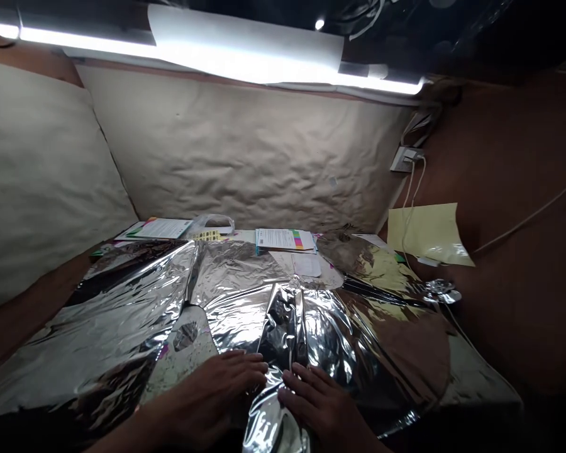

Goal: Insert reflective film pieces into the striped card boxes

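Observation:
A shiny silver foil piece (332,330), shaped like a flat foil balloon with a rounded right edge, lies on the table in front of me. Upright folds run down its middle, below a small clear tab (295,281) at its far edge. My left hand (212,390) rests on the foil left of the folds, fingers stretched out and together. Just to the right of them, my right hand (318,399) lies with its fingers extended on the foil. Between my hands a crumpled strip of foil (264,421) reaches toward me. Neither hand grips anything visible.
Another silver foil sheet (117,321) covers the left side. Printed cards (283,239) and a second card stack (163,228) stand along the back wall. A yellow sheet (429,233) and white cables (411,182) are at right. A tube lamp (382,82) hangs low overhead.

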A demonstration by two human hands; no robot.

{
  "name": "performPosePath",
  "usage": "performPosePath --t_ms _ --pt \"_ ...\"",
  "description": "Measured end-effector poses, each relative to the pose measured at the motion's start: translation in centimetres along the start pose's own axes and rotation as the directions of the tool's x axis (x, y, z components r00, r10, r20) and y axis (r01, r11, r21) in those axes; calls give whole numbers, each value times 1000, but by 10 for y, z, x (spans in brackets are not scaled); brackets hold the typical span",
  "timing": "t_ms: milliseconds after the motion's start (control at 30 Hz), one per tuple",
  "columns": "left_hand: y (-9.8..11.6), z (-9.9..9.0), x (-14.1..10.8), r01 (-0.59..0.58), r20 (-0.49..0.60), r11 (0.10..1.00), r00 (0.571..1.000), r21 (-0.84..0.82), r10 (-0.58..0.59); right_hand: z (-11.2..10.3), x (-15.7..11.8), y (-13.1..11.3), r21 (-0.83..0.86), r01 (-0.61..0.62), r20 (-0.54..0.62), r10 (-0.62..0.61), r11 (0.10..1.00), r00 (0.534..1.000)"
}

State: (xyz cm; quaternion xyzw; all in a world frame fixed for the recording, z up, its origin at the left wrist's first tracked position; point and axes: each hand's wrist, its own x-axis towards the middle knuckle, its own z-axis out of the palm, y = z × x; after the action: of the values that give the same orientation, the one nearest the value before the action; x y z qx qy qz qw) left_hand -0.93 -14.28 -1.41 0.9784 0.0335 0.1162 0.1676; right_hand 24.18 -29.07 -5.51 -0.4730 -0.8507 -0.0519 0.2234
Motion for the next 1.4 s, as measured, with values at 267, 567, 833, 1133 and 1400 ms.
performPosePath --t_ms 267,567,833,1133,1400 --pt "6 28 32 522 -102 724 776 -450 -623 -13 42 21 585 -692 222 738 423 638" --pt "8 33 43 633 -50 606 671 -482 -740 -10 49 20 568 -766 220 840 302 495" --pt "21 45 27 574 -8 688 765 -445 -644 -12 32 3 464 -814 171 867 348 468" --pt "14 24 44 281 -119 954 956 108 -268 -18 40 7 476 -785 240 800 396 550" --pt "17 28 20 222 119 969 965 111 -234 -35 -37 -23 400 -571 66 599 717 798"
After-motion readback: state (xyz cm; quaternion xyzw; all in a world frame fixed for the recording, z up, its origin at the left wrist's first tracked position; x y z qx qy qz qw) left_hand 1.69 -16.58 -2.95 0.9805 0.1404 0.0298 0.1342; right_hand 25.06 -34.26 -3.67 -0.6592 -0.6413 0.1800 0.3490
